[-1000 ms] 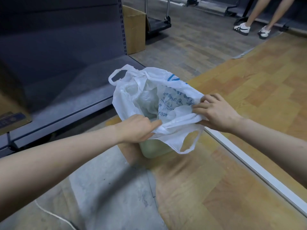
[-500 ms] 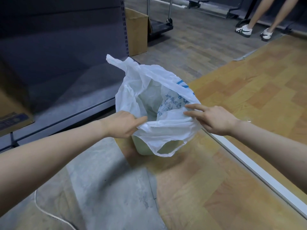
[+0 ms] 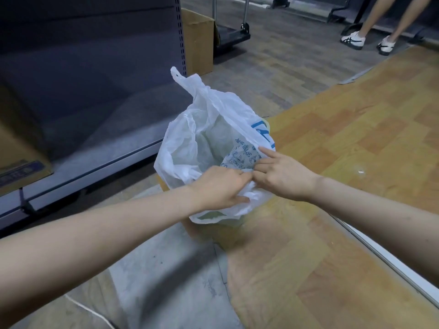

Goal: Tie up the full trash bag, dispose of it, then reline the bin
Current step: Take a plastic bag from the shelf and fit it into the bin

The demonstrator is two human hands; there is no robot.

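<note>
A white plastic bag [image 3: 204, 138] with blue print stands open in a small pale bin [image 3: 213, 216] on the floor; the bag hides almost all of the bin. One handle of the bag sticks up at the far side. My left hand [image 3: 219, 186] pinches the bag's near rim. My right hand [image 3: 280, 176] grips the same near rim right beside it, forefinger stretched along the plastic. The two hands touch at the fingertips.
A dark metal shelf unit [image 3: 95, 96] runs along the left, with a cardboard box [image 3: 199, 41] at its far end and another box [image 3: 16, 162] at the left edge. A white strip [image 3: 389, 264] crosses the wooden floor at right. A person's legs [image 3: 365, 32] stand far back.
My hands have come together on the bag's near rim. The bag's far handle has risen upright. The near handle loop that hung down is now bunched in my hands.
</note>
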